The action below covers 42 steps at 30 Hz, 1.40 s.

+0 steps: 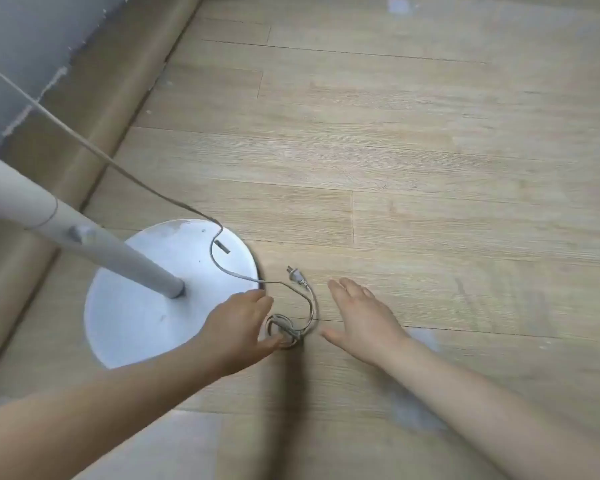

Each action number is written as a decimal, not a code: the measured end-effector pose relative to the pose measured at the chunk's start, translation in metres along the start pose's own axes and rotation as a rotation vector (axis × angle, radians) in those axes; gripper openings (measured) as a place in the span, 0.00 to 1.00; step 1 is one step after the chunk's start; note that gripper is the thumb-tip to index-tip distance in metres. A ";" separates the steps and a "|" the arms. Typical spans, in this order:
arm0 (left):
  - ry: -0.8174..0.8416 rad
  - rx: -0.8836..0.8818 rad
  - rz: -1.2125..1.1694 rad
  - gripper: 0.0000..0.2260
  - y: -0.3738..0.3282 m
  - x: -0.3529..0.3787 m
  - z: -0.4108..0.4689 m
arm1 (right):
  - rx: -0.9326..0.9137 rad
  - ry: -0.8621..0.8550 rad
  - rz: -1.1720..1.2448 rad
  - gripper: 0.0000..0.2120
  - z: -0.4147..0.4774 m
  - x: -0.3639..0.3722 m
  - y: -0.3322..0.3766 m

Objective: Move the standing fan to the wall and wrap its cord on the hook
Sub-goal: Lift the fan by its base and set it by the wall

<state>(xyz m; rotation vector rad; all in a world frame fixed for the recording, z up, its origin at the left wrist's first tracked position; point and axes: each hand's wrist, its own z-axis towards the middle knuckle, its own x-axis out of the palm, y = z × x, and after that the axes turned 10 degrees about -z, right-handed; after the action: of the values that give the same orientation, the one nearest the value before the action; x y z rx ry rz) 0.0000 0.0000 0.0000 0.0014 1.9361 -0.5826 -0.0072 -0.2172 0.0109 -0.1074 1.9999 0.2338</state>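
Over wooden floor (pixel 430 168), left hand (pixel 238 323) pinches coiled cord (pixel 286 329); right hand (pixel 364 320) spread, empty.

Nothing here can be read: the fan's round base (pixel 136 306), its pole (pixel 84 233), the plug (pixel 296 276) and the wooden floor (pixel 430 168) carry no lettering, numbers or signs.

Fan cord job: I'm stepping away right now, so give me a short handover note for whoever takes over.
Left hand: thumb on the coiled cord beside the fan base; grip unclear.
Right hand: open, just right of the cord.
Plug lies on the floor.
Done: the fan base stands close to the wall.
Left: lift the cord and wrap it on the hook, which is out of view.
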 end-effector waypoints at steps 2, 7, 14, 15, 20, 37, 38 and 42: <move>-0.038 0.061 -0.027 0.32 0.011 0.012 -0.002 | -0.024 -0.019 -0.013 0.37 0.006 0.011 0.000; -0.069 0.037 -0.029 0.36 0.038 0.031 -0.004 | 0.004 0.014 0.036 0.39 0.012 0.039 0.007; -0.052 -0.046 -0.139 0.36 0.049 0.053 -0.018 | 0.050 0.065 0.101 0.44 0.013 0.051 0.016; -0.059 -0.051 -0.151 0.36 0.050 0.054 -0.020 | 0.060 0.061 0.118 0.44 0.016 0.052 0.017; -0.083 -0.096 -0.173 0.37 0.058 0.056 -0.030 | 0.142 0.091 0.227 0.51 0.039 0.058 0.031; -0.153 -0.200 -0.284 0.35 0.075 0.045 -0.049 | 0.273 -0.045 0.845 0.10 0.072 0.076 0.039; -0.163 -0.208 -0.292 0.32 0.076 0.044 -0.051 | 0.271 -0.054 0.890 0.11 0.070 0.071 0.039; -0.204 -0.247 -0.315 0.23 0.084 0.039 -0.062 | 0.163 -0.125 0.969 0.11 0.067 0.043 0.053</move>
<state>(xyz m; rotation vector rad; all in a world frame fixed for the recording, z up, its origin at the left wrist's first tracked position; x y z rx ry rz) -0.0486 0.0891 -0.0470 -0.5085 1.8073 -0.5225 0.0239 -0.1497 -0.0493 0.9723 1.7948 0.6633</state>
